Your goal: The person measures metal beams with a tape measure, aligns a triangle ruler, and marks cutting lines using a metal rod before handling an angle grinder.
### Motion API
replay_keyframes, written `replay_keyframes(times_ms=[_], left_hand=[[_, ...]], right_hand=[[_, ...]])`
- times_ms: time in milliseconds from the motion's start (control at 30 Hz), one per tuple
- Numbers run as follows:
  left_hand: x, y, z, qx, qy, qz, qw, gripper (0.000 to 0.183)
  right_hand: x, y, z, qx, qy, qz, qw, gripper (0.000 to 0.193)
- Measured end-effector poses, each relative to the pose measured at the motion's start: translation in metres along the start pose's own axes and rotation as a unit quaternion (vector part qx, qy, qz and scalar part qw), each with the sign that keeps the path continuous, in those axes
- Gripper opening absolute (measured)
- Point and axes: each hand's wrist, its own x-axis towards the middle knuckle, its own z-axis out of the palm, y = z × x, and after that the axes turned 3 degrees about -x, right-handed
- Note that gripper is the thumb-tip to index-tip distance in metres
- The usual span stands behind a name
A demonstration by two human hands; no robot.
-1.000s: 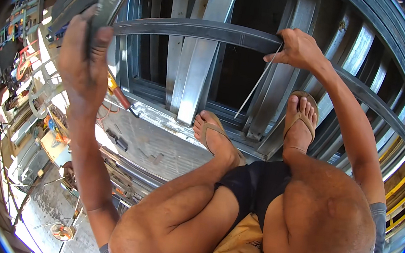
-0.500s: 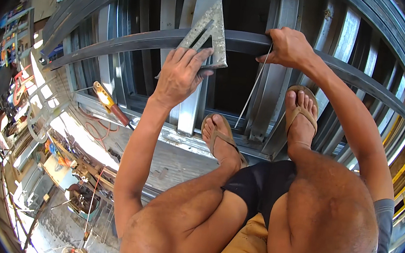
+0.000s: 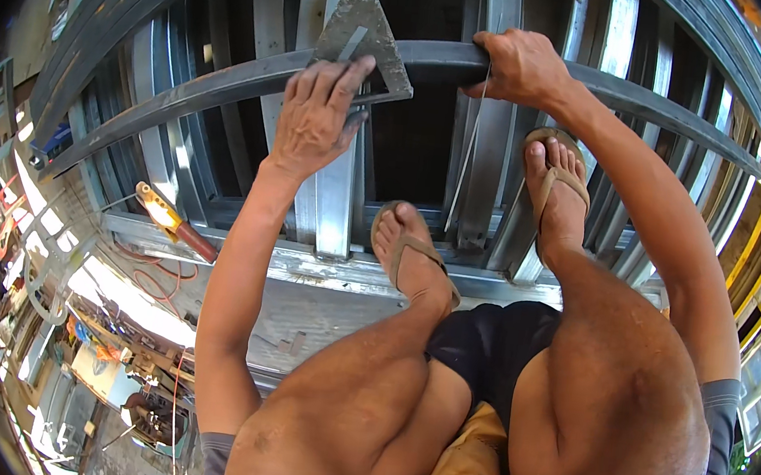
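Observation:
My left hand (image 3: 315, 121) grips a worn grey triangular square (image 3: 360, 13) by its lower edge, thumb and fingers bent around it. The square's face stands across a long dark metal bar (image 3: 193, 93), its pointed corner facing away from me. Farther right, my right hand (image 3: 530, 70) is closed around the same bar, thumb on the near side and fingers over the far side. A thin straight rod (image 3: 470, 145) hangs down from beside the right fingers; I cannot tell whether they pinch it too.
Silvery steel channels (image 3: 336, 205) form a frame under the bar, with dark gaps between them. A yellow and red-brown welding holder (image 3: 173, 221) lies at the frame's left edge. My sandalled feet (image 3: 416, 255) rest on the frame. Tools and scrap clutter the left floor.
The whole view has shifted, so the frame and bar appear farther left and up. The square is tilted differently, its face darker. Both hands keep their grips.

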Motion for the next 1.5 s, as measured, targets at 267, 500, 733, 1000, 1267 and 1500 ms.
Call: replay_keyframes(times_ms=[267, 500, 733, 1000, 1267, 1500], left_hand=[[0.012, -0.011, 0.003, -0.037, 0.062, 0.016, 0.997, 0.1], [0.019, -0.023, -0.009, -0.078, 0.006, 0.029, 0.997, 0.095], [0.021, -0.02, -0.017, -0.025, -0.037, 0.036, 0.998, 0.104], [0.035, -0.008, -0.02, -0.063, -0.082, 0.021, 0.994, 0.109], [0.04, 0.009, -0.009, -0.121, -0.098, 0.005, 0.988, 0.109], [0.063, 0.018, -0.013, -0.133, -0.163, -0.058, 0.976, 0.106]], right_hand=[[-0.001, 0.005, -0.002, 0.011, -0.029, 0.027, 0.999, 0.053], [-0.008, -0.004, 0.01, -0.025, 0.027, 0.017, 0.999, 0.054], [-0.004, -0.001, 0.0, 0.021, -0.019, 0.018, 0.999, 0.04], [-0.018, 0.005, 0.002, 0.033, -0.021, 0.039, 0.998, 0.04], [-0.042, 0.022, -0.001, 0.012, -0.027, 0.026, 0.999, 0.053], [-0.046, 0.043, -0.003, 0.068, -0.084, 0.099, 0.989, 0.066]])
